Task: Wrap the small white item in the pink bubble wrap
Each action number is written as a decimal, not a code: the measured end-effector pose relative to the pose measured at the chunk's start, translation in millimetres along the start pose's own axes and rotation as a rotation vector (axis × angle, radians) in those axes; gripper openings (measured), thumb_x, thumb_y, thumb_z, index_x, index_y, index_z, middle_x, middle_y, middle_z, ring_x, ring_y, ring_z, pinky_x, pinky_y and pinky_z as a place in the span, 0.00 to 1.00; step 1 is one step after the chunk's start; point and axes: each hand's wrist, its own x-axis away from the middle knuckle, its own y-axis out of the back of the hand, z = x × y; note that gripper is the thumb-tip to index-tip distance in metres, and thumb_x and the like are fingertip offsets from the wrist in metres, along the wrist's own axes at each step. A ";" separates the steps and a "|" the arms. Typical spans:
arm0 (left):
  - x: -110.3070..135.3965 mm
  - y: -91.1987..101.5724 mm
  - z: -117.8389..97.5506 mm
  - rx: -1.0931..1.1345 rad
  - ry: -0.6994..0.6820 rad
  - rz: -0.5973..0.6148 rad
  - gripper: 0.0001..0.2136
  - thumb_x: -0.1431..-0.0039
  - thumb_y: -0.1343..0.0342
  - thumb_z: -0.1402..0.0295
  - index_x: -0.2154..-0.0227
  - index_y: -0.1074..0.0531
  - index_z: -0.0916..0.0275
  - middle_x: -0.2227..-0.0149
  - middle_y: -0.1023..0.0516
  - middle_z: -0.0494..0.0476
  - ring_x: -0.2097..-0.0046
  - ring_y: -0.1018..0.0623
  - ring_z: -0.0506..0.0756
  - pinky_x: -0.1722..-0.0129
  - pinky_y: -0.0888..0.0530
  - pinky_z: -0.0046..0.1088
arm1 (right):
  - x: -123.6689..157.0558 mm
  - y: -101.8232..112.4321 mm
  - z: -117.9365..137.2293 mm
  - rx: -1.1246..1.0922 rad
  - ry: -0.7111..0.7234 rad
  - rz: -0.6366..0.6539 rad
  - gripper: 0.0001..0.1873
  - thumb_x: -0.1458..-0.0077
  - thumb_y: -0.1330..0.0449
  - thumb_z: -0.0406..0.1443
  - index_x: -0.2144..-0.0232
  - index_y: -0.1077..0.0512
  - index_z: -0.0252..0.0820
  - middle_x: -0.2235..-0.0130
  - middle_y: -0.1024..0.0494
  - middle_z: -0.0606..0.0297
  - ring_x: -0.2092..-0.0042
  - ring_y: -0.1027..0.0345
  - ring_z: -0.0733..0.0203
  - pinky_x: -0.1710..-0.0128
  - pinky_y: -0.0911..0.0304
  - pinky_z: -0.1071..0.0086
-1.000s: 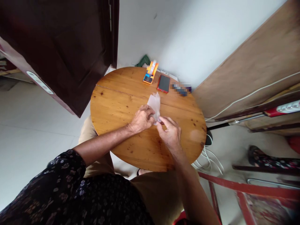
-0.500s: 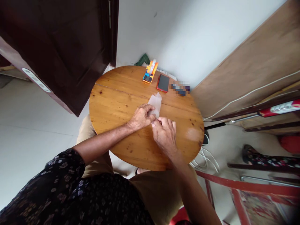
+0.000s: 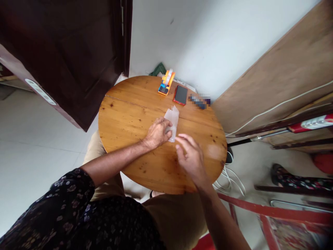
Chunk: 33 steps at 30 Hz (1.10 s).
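A small clear plastic bag (image 3: 172, 117) lies on the round wooden table (image 3: 125, 114). My left hand (image 3: 157, 132) rests on the bag's near end, its fingers curled down and pinching it. My right hand (image 3: 191, 158) hovers just to the right of the bag, its fingers loosely spread and holding nothing. At the table's far edge sit an orange tape dispenser (image 3: 165, 83), a red-cased phone (image 3: 180, 94) and a small dark object (image 3: 199, 101).
A dark wooden door (image 3: 67, 52) stands open at the left. A brown board (image 3: 275, 69) leans on the right wall. White cables (image 3: 231, 182) lie on the floor by the table, next to a red frame (image 3: 260, 208).
My right hand has let go of the bag's near corner and drawn back toward me, fingers opening. My left hand stays on the bag.
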 end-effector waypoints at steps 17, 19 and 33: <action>7.9 6.2 -1.5 -0.204 -0.288 0.076 0.17 0.40 0.45 0.73 0.49 0.25 0.56 0.39 0.29 0.57 0.48 0.25 0.58 0.46 0.25 0.39 | -114.3 -38.5 -52.4 -0.831 -0.586 0.225 0.20 0.67 0.27 0.44 0.74 0.29 0.42 0.79 0.28 0.71 0.78 0.39 0.68 0.80 0.45 0.73; 6.7 7.8 -2.0 -0.219 -0.322 0.114 0.13 0.38 0.46 0.72 0.52 0.23 0.57 0.43 0.25 0.58 0.50 0.24 0.58 0.47 0.25 0.39 | -114.9 -41.6 -52.9 -0.865 -0.569 0.218 0.19 0.68 0.28 0.43 0.73 0.28 0.42 0.77 0.25 0.70 0.75 0.35 0.65 0.76 0.40 0.71; 4.7 5.8 -1.8 -0.088 -0.055 0.013 0.13 0.44 0.42 0.71 0.55 0.26 0.59 0.53 0.24 0.59 0.50 0.24 0.60 0.47 0.25 0.39 | -83.5 -37.5 -31.5 -0.737 -0.362 -0.099 0.14 0.56 0.35 0.42 0.66 0.24 0.42 0.65 0.18 0.64 0.64 0.26 0.57 0.62 0.30 0.65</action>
